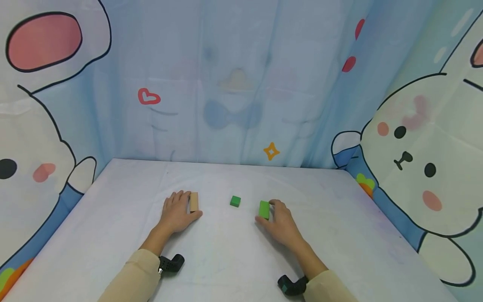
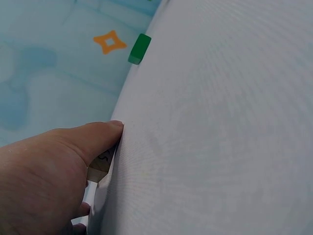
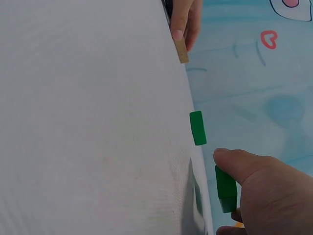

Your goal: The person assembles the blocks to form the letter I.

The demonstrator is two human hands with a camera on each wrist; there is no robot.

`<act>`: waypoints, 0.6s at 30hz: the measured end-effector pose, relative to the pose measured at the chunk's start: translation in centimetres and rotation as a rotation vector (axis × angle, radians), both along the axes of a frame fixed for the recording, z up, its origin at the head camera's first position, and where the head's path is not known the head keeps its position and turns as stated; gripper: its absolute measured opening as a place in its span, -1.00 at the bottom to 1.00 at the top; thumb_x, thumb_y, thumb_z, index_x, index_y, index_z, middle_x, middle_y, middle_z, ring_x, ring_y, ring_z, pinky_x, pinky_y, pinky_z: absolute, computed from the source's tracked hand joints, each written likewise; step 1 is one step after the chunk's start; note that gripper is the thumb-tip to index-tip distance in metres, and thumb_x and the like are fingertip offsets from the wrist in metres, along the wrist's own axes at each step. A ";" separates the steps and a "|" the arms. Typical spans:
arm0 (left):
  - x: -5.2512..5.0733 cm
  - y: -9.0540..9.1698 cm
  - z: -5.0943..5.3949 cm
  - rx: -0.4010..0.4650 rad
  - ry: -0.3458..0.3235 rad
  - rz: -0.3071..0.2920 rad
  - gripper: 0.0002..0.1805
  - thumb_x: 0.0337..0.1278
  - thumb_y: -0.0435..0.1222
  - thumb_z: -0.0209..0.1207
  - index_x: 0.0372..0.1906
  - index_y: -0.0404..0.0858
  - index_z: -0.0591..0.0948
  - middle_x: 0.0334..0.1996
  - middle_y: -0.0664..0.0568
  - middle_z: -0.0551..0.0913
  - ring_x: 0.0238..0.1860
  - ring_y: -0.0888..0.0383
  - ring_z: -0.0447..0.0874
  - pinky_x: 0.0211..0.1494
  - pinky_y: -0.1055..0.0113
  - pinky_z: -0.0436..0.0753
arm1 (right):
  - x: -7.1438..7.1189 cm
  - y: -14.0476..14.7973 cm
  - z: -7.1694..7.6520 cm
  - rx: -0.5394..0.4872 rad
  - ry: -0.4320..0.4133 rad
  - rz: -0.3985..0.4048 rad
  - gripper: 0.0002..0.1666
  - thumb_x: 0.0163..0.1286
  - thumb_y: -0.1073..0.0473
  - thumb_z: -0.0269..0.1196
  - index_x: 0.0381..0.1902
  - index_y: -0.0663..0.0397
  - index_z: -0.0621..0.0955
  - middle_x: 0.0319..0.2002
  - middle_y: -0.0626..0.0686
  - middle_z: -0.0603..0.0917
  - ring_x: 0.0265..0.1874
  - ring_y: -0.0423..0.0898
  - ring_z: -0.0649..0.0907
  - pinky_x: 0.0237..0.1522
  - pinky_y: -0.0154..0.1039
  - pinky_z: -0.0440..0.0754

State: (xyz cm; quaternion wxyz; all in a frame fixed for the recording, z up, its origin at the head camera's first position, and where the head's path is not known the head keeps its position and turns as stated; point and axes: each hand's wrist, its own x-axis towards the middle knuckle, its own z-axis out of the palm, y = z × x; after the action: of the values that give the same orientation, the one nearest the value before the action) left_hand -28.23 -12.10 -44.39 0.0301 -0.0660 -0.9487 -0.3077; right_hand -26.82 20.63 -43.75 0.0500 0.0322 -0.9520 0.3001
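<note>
On the left of the white table, a plain wooden block (image 1: 194, 202) lies between the thumb and fingers of my left hand (image 1: 176, 214). Dark markings show on this block (image 2: 101, 165) in the left wrist view, where the thumb partly covers it. My right hand (image 1: 281, 222) pinches a light green block (image 1: 264, 209) by its two ends, between thumb and forefinger. Seen from the right wrist, that block (image 3: 226, 190) appears raised off the tabletop. A smaller green block (image 1: 235, 201) sits on the table between the hands, touched by neither.
White cloth covers the table (image 1: 226, 260), whose far edge meets a light blue curtain (image 1: 181, 50) with cartoon prints. Similar printed cloth hangs at both sides. Each wrist wears a black camera mount, the left mount (image 1: 171, 263) and the right mount (image 1: 292, 286).
</note>
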 end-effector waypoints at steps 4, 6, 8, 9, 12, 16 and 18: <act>0.0 0.0 0.0 -0.004 -0.001 -0.002 -0.12 0.32 -0.04 0.28 0.53 -0.44 0.25 0.53 -0.47 0.17 0.59 -0.47 -0.03 0.61 -0.35 -0.06 | 0.4 -0.3 0.2 -0.004 0.000 0.005 -0.09 0.38 -0.03 0.40 0.45 0.37 0.30 0.38 0.37 0.45 0.31 0.25 0.50 0.33 0.21 0.50; 0.0 -0.1 0.0 -0.007 0.000 -0.002 -0.12 0.32 -0.03 0.28 0.53 -0.44 0.25 0.54 -0.47 0.17 0.59 -0.47 -0.03 0.61 -0.35 -0.06 | 0.5 -0.4 0.2 -0.002 -0.006 0.006 -0.09 0.37 -0.04 0.40 0.45 0.36 0.30 0.39 0.37 0.45 0.33 0.25 0.50 0.34 0.22 0.49; 0.0 -0.1 0.0 -0.010 0.000 -0.003 -0.12 0.32 -0.03 0.28 0.53 -0.44 0.25 0.54 -0.47 0.17 0.59 -0.47 -0.03 0.61 -0.35 -0.06 | 0.7 -0.5 0.2 -0.003 -0.012 0.008 -0.08 0.37 -0.05 0.40 0.46 0.35 0.29 0.40 0.36 0.44 0.34 0.25 0.49 0.35 0.22 0.49; 0.0 -0.1 0.0 -0.010 -0.001 -0.004 -0.12 0.32 -0.03 0.28 0.53 -0.44 0.24 0.54 -0.47 0.17 0.59 -0.47 -0.03 0.61 -0.35 -0.06 | 0.8 -0.6 0.1 -0.003 -0.013 0.010 -0.08 0.37 -0.05 0.40 0.46 0.35 0.29 0.40 0.36 0.44 0.34 0.25 0.49 0.35 0.22 0.49; -0.1 -0.1 0.0 -0.009 0.000 -0.004 -0.12 0.32 -0.03 0.28 0.53 -0.44 0.24 0.54 -0.48 0.17 0.59 -0.47 -0.03 0.61 -0.35 -0.06 | 1.0 -0.7 0.1 -0.005 -0.008 0.015 -0.08 0.37 -0.05 0.41 0.46 0.34 0.30 0.40 0.36 0.45 0.35 0.26 0.49 0.35 0.22 0.49; 0.0 -0.1 0.0 -0.008 -0.001 -0.003 -0.12 0.31 -0.03 0.28 0.53 -0.45 0.24 0.54 -0.48 0.17 0.59 -0.48 -0.03 0.61 -0.35 -0.05 | 1.2 -0.8 0.1 -0.004 0.000 0.018 -0.09 0.36 -0.04 0.42 0.45 0.34 0.31 0.40 0.35 0.46 0.34 0.25 0.50 0.33 0.22 0.51; -0.1 -0.1 -0.1 -0.013 -0.001 -0.003 -0.12 0.31 -0.03 0.28 0.53 -0.45 0.24 0.53 -0.48 0.17 0.59 -0.48 -0.02 0.61 -0.35 -0.05 | 1.4 -0.9 0.2 -0.001 0.000 0.018 -0.09 0.36 -0.05 0.42 0.45 0.33 0.31 0.39 0.35 0.46 0.33 0.24 0.51 0.32 0.21 0.52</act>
State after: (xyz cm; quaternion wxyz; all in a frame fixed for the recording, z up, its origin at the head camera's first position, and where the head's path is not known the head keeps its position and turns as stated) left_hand -28.29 -12.20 -44.47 0.0285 -0.0675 -0.9506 -0.3017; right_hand -25.42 19.72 -43.56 0.0476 0.0406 -0.9516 0.3010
